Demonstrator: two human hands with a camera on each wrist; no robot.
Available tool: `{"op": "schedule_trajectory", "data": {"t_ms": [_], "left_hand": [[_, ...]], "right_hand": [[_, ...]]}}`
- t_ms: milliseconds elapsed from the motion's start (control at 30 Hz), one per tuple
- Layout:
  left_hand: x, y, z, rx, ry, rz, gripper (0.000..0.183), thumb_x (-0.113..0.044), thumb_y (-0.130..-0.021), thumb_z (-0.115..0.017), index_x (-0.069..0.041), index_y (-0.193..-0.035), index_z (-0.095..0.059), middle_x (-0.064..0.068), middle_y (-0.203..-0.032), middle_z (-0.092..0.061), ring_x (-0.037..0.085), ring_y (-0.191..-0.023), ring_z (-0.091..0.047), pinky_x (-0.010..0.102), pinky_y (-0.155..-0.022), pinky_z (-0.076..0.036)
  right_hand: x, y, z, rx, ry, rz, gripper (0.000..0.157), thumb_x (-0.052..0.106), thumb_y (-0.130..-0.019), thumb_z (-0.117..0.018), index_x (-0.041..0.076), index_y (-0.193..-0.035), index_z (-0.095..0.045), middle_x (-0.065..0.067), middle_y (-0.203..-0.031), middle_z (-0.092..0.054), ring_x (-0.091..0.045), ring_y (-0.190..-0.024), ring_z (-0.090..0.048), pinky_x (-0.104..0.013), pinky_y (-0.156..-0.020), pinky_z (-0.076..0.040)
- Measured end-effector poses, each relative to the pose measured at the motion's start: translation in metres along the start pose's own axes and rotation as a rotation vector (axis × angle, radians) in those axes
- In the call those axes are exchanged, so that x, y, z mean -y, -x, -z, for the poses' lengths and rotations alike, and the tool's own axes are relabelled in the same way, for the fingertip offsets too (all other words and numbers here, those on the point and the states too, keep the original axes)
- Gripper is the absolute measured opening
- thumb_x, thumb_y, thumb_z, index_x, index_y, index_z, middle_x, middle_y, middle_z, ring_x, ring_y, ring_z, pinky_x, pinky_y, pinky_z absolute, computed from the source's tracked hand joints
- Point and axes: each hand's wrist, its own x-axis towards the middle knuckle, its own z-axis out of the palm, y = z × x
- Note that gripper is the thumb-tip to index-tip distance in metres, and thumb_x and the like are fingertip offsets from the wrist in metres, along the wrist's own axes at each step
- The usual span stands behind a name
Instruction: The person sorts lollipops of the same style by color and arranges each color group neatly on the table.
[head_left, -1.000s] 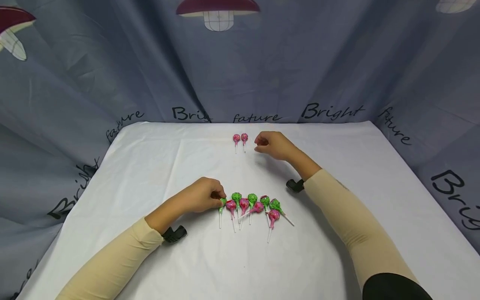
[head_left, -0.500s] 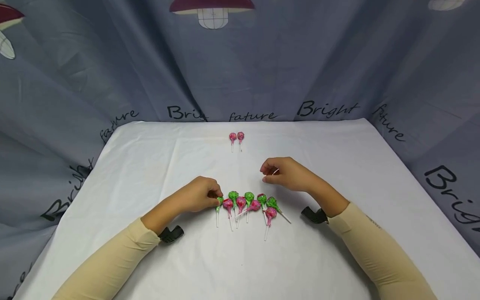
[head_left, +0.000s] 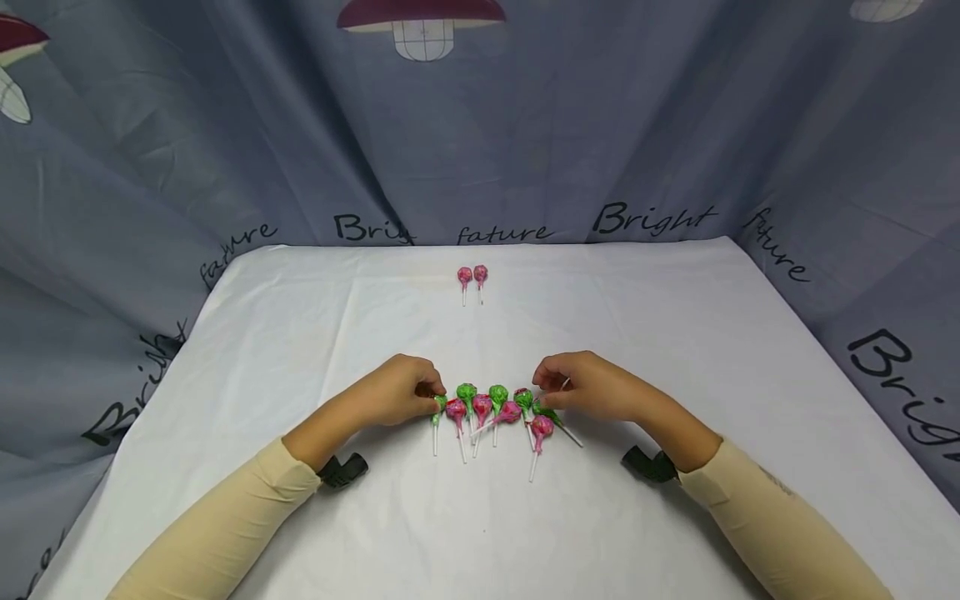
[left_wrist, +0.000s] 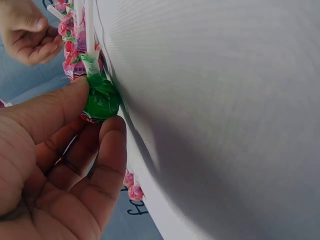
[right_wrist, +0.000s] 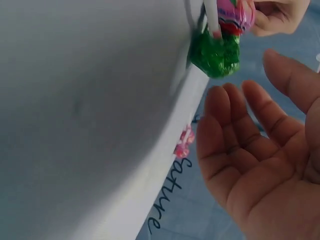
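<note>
At the left end of a cluster of wrapped lollipops, my left hand (head_left: 396, 390) pinches the head of a green lollipop (left_wrist: 103, 100) between thumb and fingertips. Its white stick lies toward me. My right hand (head_left: 596, 387) hovers at the cluster's right end, over a slanted green lollipop (right_wrist: 217, 55). In the right wrist view, the right thumb and loosely bent fingers are apart, and the green head sits just beyond the fingertips. Between the hands lie more green lollipops (head_left: 498, 394) and pink lollipops (head_left: 482, 407), some overlapping. One pink lollipop (head_left: 542, 426) lies nearer to me.
Two pink lollipops (head_left: 465, 275) lie side by side near the far edge of the white-covered table (head_left: 337, 517). Behind the table hangs a grey-blue curtain (head_left: 600, 125) printed with lamps and lettering. A black wrist camera (head_left: 343, 471) sits under the left wrist.
My right hand has come back toward me from beside the two far pink lollipops to the cluster's right end. The left hand has stayed on its green lollipop.
</note>
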Motion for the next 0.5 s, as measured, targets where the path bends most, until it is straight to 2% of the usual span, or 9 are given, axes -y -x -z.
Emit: {"op": "schedule_trajectory", "data": {"t_ms": [333, 500], "left_hand": [[-0.0004, 0.0013, 0.0011, -0.008, 0.001, -0.011, 0.005, -0.006, -0.087, -0.076, -0.008, -0.091, -0.073, -0.006, -0.085, -0.063, 0.008, -0.075, -0.054, 0.026, -0.069, -0.048], [0.0003, 0.0006, -0.0005, -0.005, 0.005, -0.008, 0.006, -0.007, -0.087, -0.076, -0.008, -0.091, -0.073, -0.006, -0.085, -0.063, 0.007, -0.075, -0.054, 0.025, -0.069, -0.048]], "right_hand": [[-0.0024, 0.0006, -0.0056, 0.036, 0.067, 0.043, 0.017, 0.008, -0.092, -0.070, 0.009, -0.108, -0.068, 0.001, -0.102, -0.065, -0.013, -0.088, -0.061, -0.033, -0.079, -0.051], [-0.0024, 0.0008, -0.0068, 0.051, 0.090, 0.010, 0.015, 0.008, -0.091, -0.071, 0.009, -0.106, -0.068, 0.005, -0.094, -0.063, -0.012, -0.081, -0.056, -0.030, -0.074, -0.050]]}}
